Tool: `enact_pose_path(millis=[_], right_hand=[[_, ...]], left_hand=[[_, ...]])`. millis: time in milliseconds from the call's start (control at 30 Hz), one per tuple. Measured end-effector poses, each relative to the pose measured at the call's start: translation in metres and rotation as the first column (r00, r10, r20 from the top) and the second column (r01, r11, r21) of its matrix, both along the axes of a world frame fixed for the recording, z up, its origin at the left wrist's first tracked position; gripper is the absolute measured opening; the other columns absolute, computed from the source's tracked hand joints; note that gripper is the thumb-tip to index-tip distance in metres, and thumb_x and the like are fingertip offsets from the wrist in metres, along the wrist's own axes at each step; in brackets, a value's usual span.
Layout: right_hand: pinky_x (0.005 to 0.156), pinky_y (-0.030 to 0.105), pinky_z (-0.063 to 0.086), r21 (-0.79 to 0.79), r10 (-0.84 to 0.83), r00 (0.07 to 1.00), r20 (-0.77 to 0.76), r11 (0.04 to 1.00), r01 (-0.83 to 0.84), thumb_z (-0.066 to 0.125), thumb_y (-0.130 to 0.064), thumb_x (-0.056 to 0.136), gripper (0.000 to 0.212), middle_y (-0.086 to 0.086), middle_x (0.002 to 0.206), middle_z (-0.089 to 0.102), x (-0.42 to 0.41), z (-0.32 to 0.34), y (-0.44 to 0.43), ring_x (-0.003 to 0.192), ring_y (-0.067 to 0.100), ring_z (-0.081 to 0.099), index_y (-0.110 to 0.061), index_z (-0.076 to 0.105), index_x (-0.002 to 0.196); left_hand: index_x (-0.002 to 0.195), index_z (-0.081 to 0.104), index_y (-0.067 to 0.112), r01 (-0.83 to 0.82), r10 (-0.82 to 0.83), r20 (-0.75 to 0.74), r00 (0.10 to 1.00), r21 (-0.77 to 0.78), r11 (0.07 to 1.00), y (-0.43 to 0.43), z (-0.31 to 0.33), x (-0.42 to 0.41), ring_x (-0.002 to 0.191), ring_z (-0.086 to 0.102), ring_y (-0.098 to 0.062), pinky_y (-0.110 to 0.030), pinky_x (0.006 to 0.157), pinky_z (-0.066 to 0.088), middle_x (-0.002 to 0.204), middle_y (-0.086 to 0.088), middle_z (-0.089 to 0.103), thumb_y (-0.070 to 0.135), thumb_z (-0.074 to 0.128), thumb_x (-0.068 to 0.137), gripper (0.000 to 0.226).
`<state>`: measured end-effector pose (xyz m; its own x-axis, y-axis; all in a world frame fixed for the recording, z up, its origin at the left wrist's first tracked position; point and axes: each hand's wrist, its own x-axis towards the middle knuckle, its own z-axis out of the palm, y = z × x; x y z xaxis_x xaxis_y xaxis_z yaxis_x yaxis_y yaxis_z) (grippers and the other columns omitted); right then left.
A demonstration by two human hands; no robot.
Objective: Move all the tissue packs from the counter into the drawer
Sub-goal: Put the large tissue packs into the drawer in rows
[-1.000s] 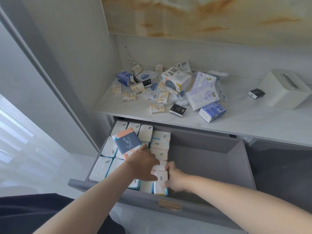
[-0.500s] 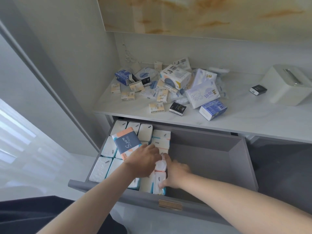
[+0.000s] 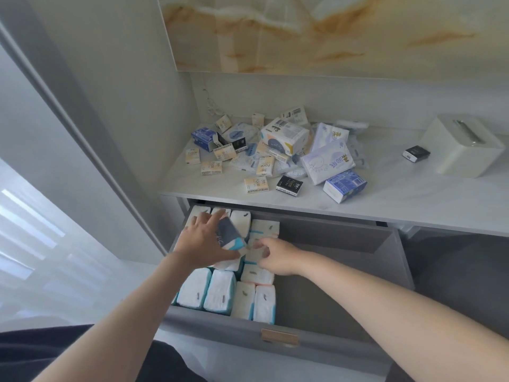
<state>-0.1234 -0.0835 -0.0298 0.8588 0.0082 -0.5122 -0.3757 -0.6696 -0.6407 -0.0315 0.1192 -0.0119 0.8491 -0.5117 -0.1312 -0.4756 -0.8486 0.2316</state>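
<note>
Against the grey wall panel (image 3: 110, 119) on the left butts the end of the counter (image 3: 413, 208), with the open drawer (image 3: 330, 238) pulled out close beside the same wall. White tissue packs (image 3: 220, 293) fill the drawer's left part in tight rows, from back wall to front panel. Over them the left hand (image 3: 205, 241) spreads its fingers across a navy pack (image 3: 230, 234), thumb hooked at its near corner, holding it tilted above the rows. Just right of it the right hand (image 3: 276, 255) hovers with fingers loosely curled and nothing in its grasp; whether the tips touch the packs below is unclear. Rightward the drawer floor lies bare to its side wall. Up on the counter, a heap of tissue packs (image 3: 278, 150) crowds the left-centre, a blue pack (image 3: 345, 186) lying nearest the front edge. Further right come bare surface, a small black pack (image 3: 416, 153) and a white tissue box (image 3: 462, 150).
</note>
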Motion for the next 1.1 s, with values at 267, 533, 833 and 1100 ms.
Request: enact_pose_path(millis=[267,533,833,1100], right_hand=[[0.061,0.036,0.059,0.425,-0.383,0.916,-0.121,0.814,0.396,0.076,-0.030,0.079,0.052,0.008,0.111,0.068,0.002,0.035,-0.027,0.089,0.023,0.070,-0.022,0.051,0.124],[0.082,0.033,0.050,-0.478,-0.119,0.992,-0.048,0.875,0.081,0.076,-0.035,0.065,0.050,-0.006,0.108,0.063,-0.006,0.045,-0.077,0.099,0.020,0.061,-0.030,0.057,0.111],[0.086,0.040,0.042,-0.700,-0.013,1.000,-0.016,0.714,-0.002,0.072,-0.045,0.072,0.057,0.005,0.121,0.055,0.005,-0.012,-0.077,0.114,0.030,0.049,-0.021,0.053,0.120],[0.078,0.031,0.047,-0.550,-0.269,0.958,0.102,0.787,0.280,0.067,-0.045,0.086,0.053,0.009,0.123,0.060,0.017,-0.052,-0.072,0.109,0.029,0.061,-0.013,0.052,0.125]], left_hand=[[0.147,0.011,0.037,0.038,-0.097,-0.190,0.977,-0.296,0.954,-0.067,0.011,-0.015,0.127,0.037,-0.021,-0.037,0.106,0.040,0.139,0.000,0.033,0.074,0.079,0.048,0.126],[0.140,0.038,0.031,0.224,-0.250,-0.396,0.884,-0.111,0.968,-0.105,-0.015,-0.012,0.103,0.057,-0.017,-0.028,0.089,0.045,0.127,0.000,0.062,0.036,0.073,0.083,0.067],[0.151,0.031,0.033,0.475,-0.449,-0.154,0.880,0.254,0.843,-0.106,-0.051,-0.003,0.143,0.025,-0.024,-0.041,0.113,0.034,0.158,0.000,0.026,0.043,0.057,0.091,0.066],[0.145,0.041,0.027,0.458,-0.451,-0.086,0.888,0.233,0.858,-0.118,-0.059,0.011,0.130,0.038,-0.026,-0.039,0.106,0.040,0.142,-0.005,0.038,0.032,0.058,0.092,0.056]])
